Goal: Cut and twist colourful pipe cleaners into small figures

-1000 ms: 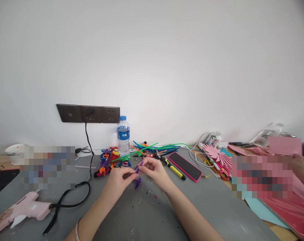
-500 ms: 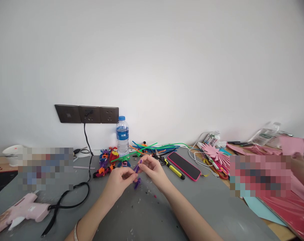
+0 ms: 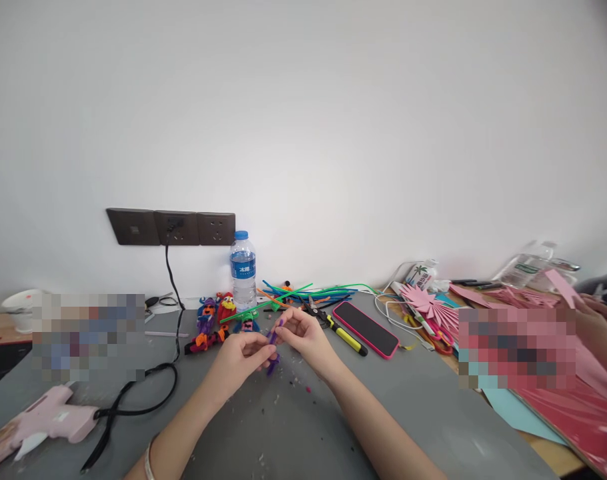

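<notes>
Between my two hands is a small purple pipe-cleaner piece point(image 3: 273, 364), its lower end hanging below the fingers. My left hand point(image 3: 246, 360) pinches it from the left side. From the upper right, my right hand point(image 3: 301, 335) grips its top with thumb and forefinger. Behind the hands lie green, blue and orange pipe cleaners point(image 3: 328, 294). Small colourful figures point(image 3: 207, 320) stand to the left of them, beside a water bottle point(image 3: 243, 270). Pliers with yellow handles point(image 3: 347, 337) rest right of my right hand.
A phone point(image 3: 366, 329) lies right of the pliers. A pink glue gun point(image 3: 58, 415) and black cable point(image 3: 133, 410) are at left. At far right, another person's hands hold pink paper point(image 3: 559, 288) near a pink paper fan point(image 3: 428, 303).
My hands keep nearly the same pinch on the purple piece. The other person's hands and pink paper have moved left and tilted. The view has shifted slightly.
</notes>
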`<act>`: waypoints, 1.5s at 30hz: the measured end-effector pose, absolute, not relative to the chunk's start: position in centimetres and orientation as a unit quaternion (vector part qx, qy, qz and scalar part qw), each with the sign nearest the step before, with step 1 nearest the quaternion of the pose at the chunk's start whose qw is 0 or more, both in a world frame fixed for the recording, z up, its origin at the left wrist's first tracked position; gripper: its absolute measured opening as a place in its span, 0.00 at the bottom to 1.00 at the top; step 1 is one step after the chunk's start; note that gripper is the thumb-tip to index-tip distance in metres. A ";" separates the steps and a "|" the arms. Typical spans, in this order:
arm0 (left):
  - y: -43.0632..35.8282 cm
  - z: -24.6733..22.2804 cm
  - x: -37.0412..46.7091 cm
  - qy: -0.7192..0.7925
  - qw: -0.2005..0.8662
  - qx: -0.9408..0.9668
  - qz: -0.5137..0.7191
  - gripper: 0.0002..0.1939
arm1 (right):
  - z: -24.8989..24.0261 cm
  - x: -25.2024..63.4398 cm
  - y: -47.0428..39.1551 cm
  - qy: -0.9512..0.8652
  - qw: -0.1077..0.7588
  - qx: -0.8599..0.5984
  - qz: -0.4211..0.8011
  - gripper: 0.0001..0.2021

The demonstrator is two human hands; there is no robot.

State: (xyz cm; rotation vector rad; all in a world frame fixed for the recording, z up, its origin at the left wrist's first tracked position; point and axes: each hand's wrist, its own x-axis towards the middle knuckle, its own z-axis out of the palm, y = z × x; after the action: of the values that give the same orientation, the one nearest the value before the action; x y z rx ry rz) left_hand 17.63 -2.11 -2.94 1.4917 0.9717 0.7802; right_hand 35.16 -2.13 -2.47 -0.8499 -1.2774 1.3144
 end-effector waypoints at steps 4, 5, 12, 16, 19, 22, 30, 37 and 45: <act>-2.0 -3.0 17.7 0.409 0.570 0.619 0.353 0.15 | -2.5 35.1 -2.2 -0.537 0.526 -0.349 0.560 0.14; -1.9 -3.0 17.6 0.410 0.566 0.620 0.356 0.14 | -2.4 35.1 -2.2 -0.537 0.525 -0.350 0.560 0.14; -1.7 -2.5 17.0 0.419 0.514 0.664 0.345 0.14 | -1.7 35.3 -2.4 -0.556 0.497 -0.369 0.554 0.13; -1.6 -2.2 16.8 0.422 0.492 0.685 0.331 0.14 | -1.6 35.4 -2.6 -0.575 0.475 -0.382 0.547 0.13; -1.5 -2.0 16.7 0.425 0.497 0.679 0.333 0.13 | -1.7 35.3 -2.6 -0.595 0.464 -0.387 0.530 0.12; -1.4 -1.9 16.6 0.431 0.530 0.627 0.374 0.14 | -1.6 35.4 -2.6 -0.622 0.494 -0.404 0.454 0.08; -2.3 -1.1 17.3 0.426 0.700 0.429 0.380 0.19 | -1.4 35.2 -3.7 -0.744 0.547 -0.362 0.124 0.06; -2.6 -2.0 18.1 0.368 0.769 0.327 0.407 0.17 | -1.6 34.7 -4.0 -0.797 0.503 -0.329 0.056 0.07; -2.3 -2.0 17.8 0.361 0.775 0.296 0.425 0.18 | -1.2 35.4 -3.5 -0.804 0.491 -0.301 0.150 0.06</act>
State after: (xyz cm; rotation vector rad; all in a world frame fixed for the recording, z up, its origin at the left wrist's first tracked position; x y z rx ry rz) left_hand 17.85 -2.32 -1.98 0.6418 0.7815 0.9195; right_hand 35.35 -3.53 -1.16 -0.7301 -1.9520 0.3642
